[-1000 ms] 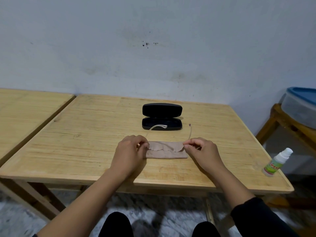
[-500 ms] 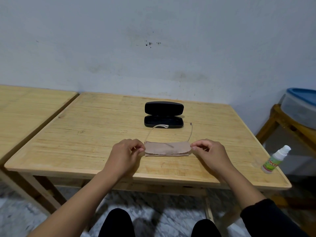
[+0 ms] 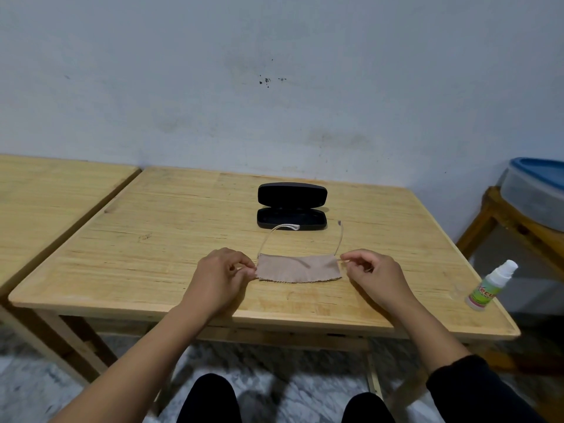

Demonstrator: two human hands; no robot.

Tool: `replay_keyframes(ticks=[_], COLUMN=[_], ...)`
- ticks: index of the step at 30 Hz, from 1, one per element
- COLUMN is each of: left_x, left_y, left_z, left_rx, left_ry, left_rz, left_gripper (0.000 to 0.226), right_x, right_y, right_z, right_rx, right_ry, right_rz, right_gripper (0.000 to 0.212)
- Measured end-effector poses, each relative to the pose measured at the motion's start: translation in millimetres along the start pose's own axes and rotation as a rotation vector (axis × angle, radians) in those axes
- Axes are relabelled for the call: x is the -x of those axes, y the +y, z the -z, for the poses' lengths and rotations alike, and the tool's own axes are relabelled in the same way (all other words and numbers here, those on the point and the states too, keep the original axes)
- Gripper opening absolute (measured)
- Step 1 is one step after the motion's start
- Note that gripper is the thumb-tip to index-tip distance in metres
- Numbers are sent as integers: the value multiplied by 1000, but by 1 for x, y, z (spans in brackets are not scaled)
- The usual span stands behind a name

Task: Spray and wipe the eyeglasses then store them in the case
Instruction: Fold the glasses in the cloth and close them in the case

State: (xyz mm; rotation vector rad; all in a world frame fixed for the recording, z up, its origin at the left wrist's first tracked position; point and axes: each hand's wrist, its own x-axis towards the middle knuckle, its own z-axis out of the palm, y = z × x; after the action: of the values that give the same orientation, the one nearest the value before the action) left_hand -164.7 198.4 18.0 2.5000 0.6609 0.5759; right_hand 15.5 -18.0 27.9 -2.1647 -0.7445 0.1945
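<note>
Lying at the table's centre-front, the thin clear-framed eyeglasses [image 3: 276, 236] have their lens part hidden under a beige rectangular microfibre cloth [image 3: 299, 268]; only the two temple arms show, pointing away twd the wall. Left hand [image 3: 218, 277] pinches the cloth's left edge btwn thumb & fingers, right hand [image 3: 377, 277] pinches the right edge likewise, cloth stretched flat btwn them. Can't tell if the fingers also grip the frame thru the cloth. Just behind the temples sits a black oval hard glasses case [image 3: 292, 206], lid up, one temple tip reaching its front rim. Small white spray bottle w/ green label [image 3: 490, 285] stands near the right edge of the light wooden table [image 3: 152, 254], well apart from both hands.
</note>
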Motion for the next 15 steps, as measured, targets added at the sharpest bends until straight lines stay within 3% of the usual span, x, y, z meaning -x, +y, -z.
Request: replay_keyframes(ticks=[7,15], left_x=[-7,-16], left_y=[20,25], left_z=[-1,-11], left_rx=[196,277], left_ry=[166,149], left_rz=[91,100], left_gripper=[16,11], right_x=[-10,-23], right_y=[-4,-8], right_z=[-5,-13], right_rx=[-137,-46], right_ry=[54,-31], right_rz=[-30,43], right_gripper=[20,12])
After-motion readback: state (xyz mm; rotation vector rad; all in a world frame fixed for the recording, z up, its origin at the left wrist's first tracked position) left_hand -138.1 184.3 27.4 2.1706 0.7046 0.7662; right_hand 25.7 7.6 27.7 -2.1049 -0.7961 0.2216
